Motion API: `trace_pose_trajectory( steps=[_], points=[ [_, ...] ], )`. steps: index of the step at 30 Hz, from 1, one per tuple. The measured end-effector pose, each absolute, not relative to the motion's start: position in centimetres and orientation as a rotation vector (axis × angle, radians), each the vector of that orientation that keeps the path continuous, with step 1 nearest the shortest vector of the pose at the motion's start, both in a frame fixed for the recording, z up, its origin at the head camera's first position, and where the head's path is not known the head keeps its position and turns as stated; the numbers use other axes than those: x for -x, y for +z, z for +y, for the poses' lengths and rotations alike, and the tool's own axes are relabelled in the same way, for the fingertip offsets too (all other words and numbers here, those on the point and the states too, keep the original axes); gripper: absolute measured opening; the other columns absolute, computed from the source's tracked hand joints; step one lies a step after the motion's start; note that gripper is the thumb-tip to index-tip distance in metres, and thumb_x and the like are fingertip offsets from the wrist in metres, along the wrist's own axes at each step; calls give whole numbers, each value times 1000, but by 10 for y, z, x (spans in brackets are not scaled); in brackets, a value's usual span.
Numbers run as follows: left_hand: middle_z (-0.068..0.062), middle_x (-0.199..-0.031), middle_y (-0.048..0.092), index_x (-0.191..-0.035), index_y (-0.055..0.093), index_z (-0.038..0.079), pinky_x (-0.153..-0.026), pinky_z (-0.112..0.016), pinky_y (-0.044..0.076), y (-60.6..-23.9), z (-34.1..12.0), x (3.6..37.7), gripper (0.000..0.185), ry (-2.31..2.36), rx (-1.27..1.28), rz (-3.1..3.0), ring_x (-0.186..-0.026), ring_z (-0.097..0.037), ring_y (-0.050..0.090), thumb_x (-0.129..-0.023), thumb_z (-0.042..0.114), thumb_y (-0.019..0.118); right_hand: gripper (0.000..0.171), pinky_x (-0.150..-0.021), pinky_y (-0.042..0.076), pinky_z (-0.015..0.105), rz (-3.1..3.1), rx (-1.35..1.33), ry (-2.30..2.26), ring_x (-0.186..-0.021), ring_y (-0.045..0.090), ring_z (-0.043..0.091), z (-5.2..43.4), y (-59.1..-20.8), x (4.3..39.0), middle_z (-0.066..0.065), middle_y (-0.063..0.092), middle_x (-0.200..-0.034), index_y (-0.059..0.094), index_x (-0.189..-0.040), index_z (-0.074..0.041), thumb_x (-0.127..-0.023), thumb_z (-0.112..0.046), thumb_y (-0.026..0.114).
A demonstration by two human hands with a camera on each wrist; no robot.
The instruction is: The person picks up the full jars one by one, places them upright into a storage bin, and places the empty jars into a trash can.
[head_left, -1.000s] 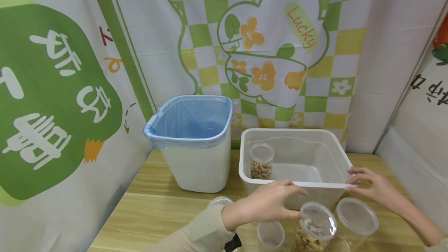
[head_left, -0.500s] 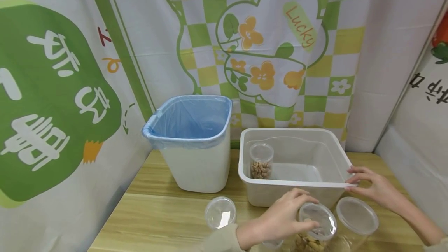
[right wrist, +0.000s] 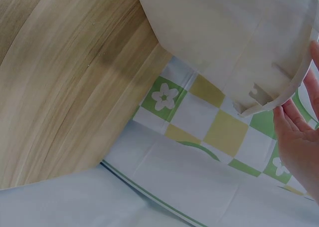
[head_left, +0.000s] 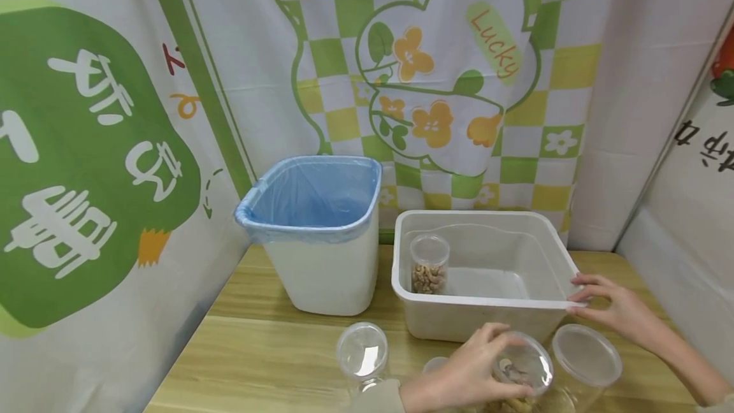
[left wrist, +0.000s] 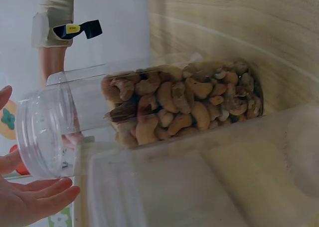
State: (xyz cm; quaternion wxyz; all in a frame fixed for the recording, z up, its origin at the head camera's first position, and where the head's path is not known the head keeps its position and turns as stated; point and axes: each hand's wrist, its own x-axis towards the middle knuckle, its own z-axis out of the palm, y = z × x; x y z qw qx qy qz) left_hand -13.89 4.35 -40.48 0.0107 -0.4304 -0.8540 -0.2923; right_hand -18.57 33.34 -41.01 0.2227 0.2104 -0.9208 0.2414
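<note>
My left hand (head_left: 467,368) is at the lid of a clear plastic jar (head_left: 530,365), its spread fingers and thumb about the lid's left side. In the left wrist view this jar (left wrist: 174,97) stands partly filled with cashews, and the extended fingers (left wrist: 47,194) lie beside the lid. Whether they press on it I cannot tell. My right hand (head_left: 610,308) pinches the right front corner of a whitish plastic tub (head_left: 482,320). The right wrist view shows the thumb and fingers (right wrist: 294,119) on the tub's rim (right wrist: 279,100). Inside the tub stands a lidded jar of nuts (head_left: 429,269).
Clear lidded jars stand at the front: one jar (head_left: 586,355) right of the cashews, another jar (head_left: 362,350) to the left, and a smaller jar (head_left: 434,365) mostly behind my left hand. A bin (head_left: 327,273) with a blue liner stands left of the tub on the wooden table (head_left: 269,343).
My left hand has moved right and down, from left of the cashew jar to its lid. The left-hand jar has come out from behind that arm. My right hand stays on the tub.
</note>
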Motion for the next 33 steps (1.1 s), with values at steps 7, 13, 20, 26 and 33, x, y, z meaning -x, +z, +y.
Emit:
trace_pose_trajectory(
  steps=[7,13,20,26,33],
  points=[
    [-3,-133,33,-126,41,23,-79,-20,42,-414,49,136,65,-1006,1323,-2702,-115,-14,41,-71,41,70,20,-67,43,23,-2583,-536,675,-91,39,-14,334,-410,184,-1,58,-103,65,-74,-29,-62,-20,78],
    [5,-123,37,-124,43,22,-77,-14,39,-422,51,136,64,-1079,1304,-2658,-106,-4,42,-69,38,72,20,-68,47,38,-2588,-534,701,-91,38,-14,332,-411,183,1,58,-103,65,-74,-28,-62,-19,78],
    [6,-108,46,-113,53,20,-77,-5,33,-428,55,141,61,-1039,1220,-2468,-96,0,48,-61,38,79,20,-67,48,38,-2567,-548,686,-91,38,-14,333,-410,185,2,58,-103,65,-73,-28,-61,-18,78],
    [7,-105,50,-109,57,19,-77,-3,33,-425,55,141,58,-1052,1158,-2392,-94,2,49,-58,37,80,21,-67,43,23,-2579,-541,700,-92,38,-14,334,-409,186,-8,56,-105,65,-74,-29,-62,-19,78],
    [6,-104,51,-107,57,18,-76,-2,34,-410,52,141,58,-1095,1137,-2321,-92,2,50,-57,35,81,20,-68,40,16,-2587,-523,730,-93,36,-17,335,-411,186,-16,53,-105,65,-74,-29,-63,-18,78]
  ],
)
